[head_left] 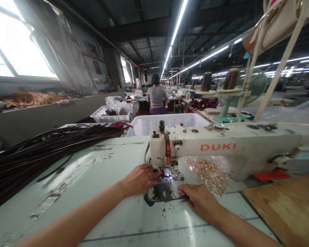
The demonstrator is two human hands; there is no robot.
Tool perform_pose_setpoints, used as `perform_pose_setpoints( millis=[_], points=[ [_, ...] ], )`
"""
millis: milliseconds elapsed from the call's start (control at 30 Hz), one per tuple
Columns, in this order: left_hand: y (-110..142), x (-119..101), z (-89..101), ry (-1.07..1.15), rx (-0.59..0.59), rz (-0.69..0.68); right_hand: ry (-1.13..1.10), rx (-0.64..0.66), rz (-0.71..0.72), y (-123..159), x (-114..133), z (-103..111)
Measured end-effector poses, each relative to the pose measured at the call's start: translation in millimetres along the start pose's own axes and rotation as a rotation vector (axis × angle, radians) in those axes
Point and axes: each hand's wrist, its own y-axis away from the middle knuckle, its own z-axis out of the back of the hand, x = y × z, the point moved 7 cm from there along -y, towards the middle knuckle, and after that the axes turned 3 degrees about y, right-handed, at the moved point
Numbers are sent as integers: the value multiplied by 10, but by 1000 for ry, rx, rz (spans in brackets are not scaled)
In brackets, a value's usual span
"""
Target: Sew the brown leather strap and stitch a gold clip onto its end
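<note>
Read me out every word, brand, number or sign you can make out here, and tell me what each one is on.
"DUKI", in orange letters on the arm of the sewing machine.
Numbers along the ruler at the near edge of the table: too small and blurred to read.
Any print on the pale panel at the machine's right end: too blurred to read.

The left hand [141, 179] lay beside the needle area of the sewing machine [221, 140], and the right hand [199, 199] rested at the right edge of its metal plate [162, 191]. Dark strips [54, 144] lay at the left; beyond the far white bin [170, 120] sat a person [157, 96].
</note>
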Motion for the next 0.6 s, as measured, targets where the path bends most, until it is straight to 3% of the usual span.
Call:
perform_pose_setpoints(
  millis=[300,500,600],
  points=[
    [-37,-352,-153,-274,143,188,21,-25,-9,-8,28,41],
    [-144,-364,-218,-258,233,172,16,-20,-10,-12,13,11],
    [-154,-280,-163,-178,260,147,27,-28,-8,-12,6,11]
  ],
)
